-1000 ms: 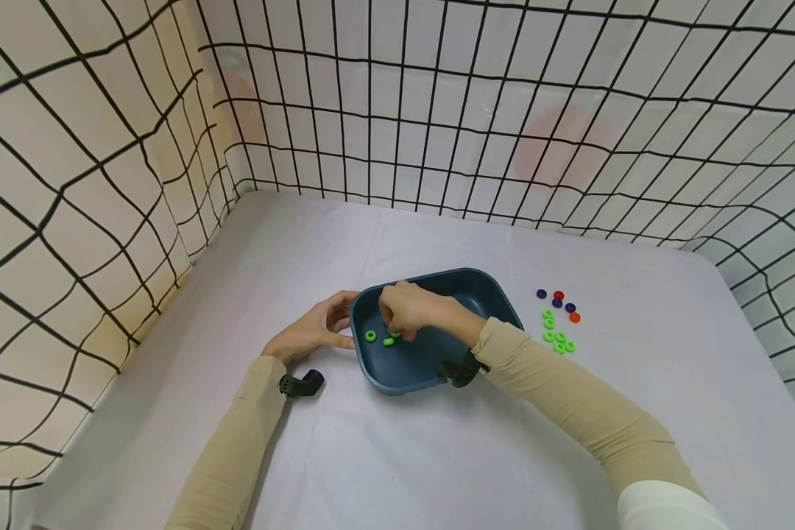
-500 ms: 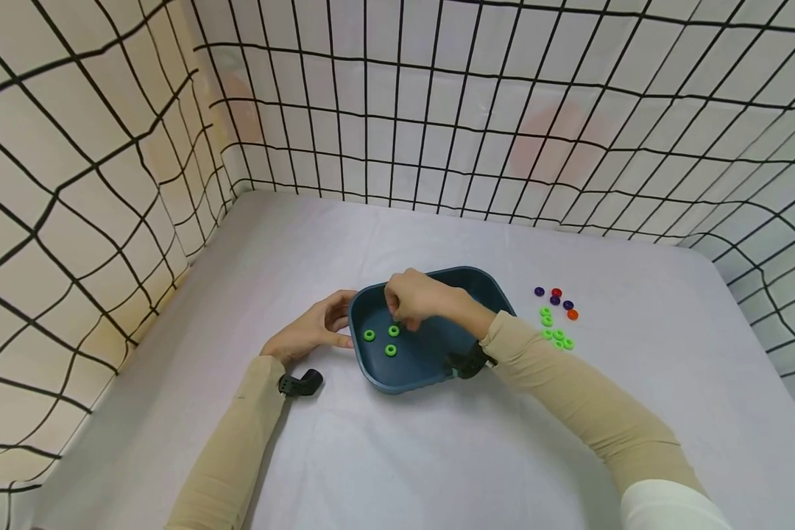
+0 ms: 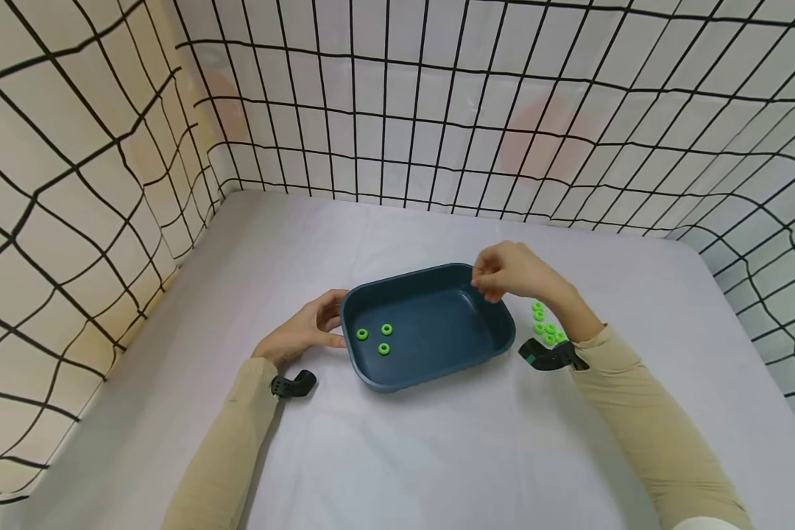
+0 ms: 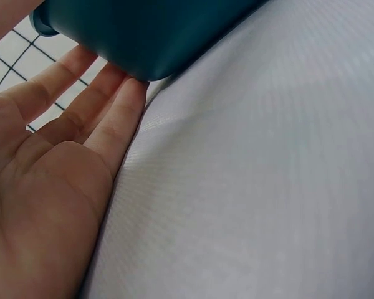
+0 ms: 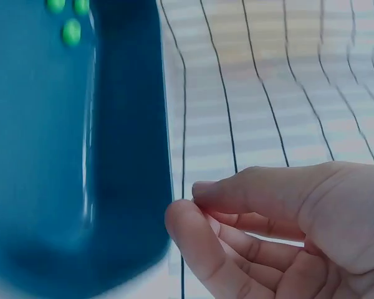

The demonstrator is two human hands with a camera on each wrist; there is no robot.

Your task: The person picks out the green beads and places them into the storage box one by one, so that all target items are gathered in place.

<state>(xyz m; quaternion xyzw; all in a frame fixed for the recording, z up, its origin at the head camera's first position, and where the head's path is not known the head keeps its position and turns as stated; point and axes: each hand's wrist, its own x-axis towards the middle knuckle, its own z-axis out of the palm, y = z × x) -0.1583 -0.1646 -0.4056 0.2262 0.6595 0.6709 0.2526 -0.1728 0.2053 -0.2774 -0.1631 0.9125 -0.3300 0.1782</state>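
A dark blue rectangular tray (image 3: 437,338) lies on the white table, with three bright green rings (image 3: 384,348) at its left end. My left hand (image 3: 301,331) rests against that end. In the left wrist view, nearly straight fingers (image 4: 115,124) touch the tray's outer wall low down. Over the tray's far right corner is my right hand (image 3: 513,272), fingers loosely curled. Up close in the right wrist view, thumb and forefinger tips (image 5: 190,221) come together with nothing visible between them. Several more green rings (image 3: 539,316) lie right of the tray, partly behind the right wrist.
A black net (image 3: 384,118) hangs along the back and both sides of the table. Each wrist carries a black strapped device, such as the left wrist device (image 3: 294,384). White tabletop (image 3: 397,456) stretches in front of the tray.
My right hand leaves the third green ring in the tray and moves right to the far corner. It now hides the purple, red and orange rings. My left hand stays at the tray.
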